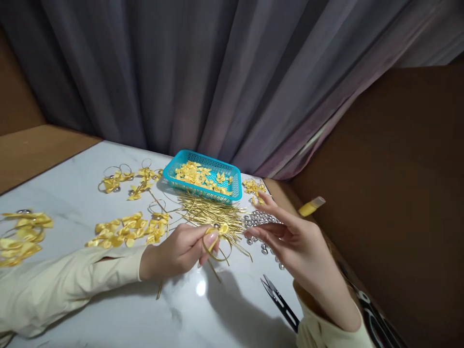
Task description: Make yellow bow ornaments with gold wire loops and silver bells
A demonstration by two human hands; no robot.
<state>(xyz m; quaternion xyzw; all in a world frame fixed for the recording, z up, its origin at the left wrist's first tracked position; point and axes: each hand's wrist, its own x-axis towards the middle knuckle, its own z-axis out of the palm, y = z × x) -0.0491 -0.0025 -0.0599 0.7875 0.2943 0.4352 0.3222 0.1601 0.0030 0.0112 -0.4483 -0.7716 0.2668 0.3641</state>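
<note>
My left hand (pixel 188 247) pinches a yellow ribbon bow (pixel 222 230) between thumb and fingers. A small silver bell (pixel 216 225) sits at the bow, and a thin gold tie (pixel 225 256) loops below it. To the right, my right hand (pixel 290 232) hovers with thumb and fingers apart; I see nothing between them. Beneath and beside its fingers lies a pile of small silver bells (pixel 259 218). Many gold ties (pixel 212 210) are spread on the white table (pixel 174 309) just beyond my left hand.
A blue basket (pixel 238 186) of yellow bows stands at the back. Yellow bows (pixel 126 229), some with bells and loops, lie in groups on the left. Black thread snips (pixel 279 302) lie at front right, near black-handled scissors (pixel 377 319). A yellow-and-clear tube (pixel 310 207) rests at the right edge.
</note>
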